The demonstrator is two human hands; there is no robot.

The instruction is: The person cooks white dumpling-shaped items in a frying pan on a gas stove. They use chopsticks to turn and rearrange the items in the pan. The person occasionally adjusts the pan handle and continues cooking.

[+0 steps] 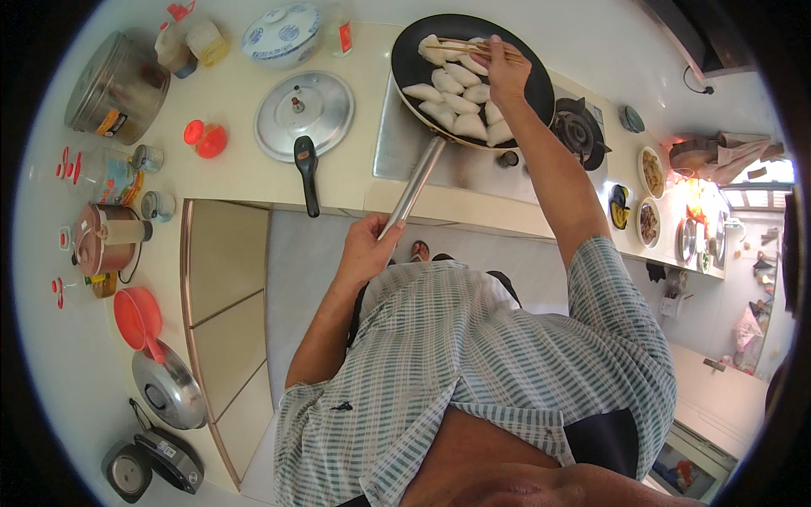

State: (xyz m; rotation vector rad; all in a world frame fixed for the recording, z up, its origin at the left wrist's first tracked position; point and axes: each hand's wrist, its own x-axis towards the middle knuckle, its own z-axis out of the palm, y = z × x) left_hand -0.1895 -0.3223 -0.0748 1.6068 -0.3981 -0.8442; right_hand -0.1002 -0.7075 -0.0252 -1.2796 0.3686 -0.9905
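Observation:
My left hand (369, 247) grips the long metal handle (421, 174) of a black frying pan (535, 89) that sits over the gas stove (405, 152). Several white dumplings (461, 101) lie close together in the pan. Over its far side, my right hand (505, 71) holds wooden chopsticks (459, 45). Their tips meet a dumpling (432, 51) near the pan's far left rim; whether it is lifted clear, I cannot tell.
A pressure cooker lid (304, 114) lies left of the stove, its black handle past the counter edge. Behind it stands a blue-and-white lidded bowl (282, 35). To the right are a bare gas burner (575, 130) and dishes of food (651, 174). A red ladle (136, 317) lies far left.

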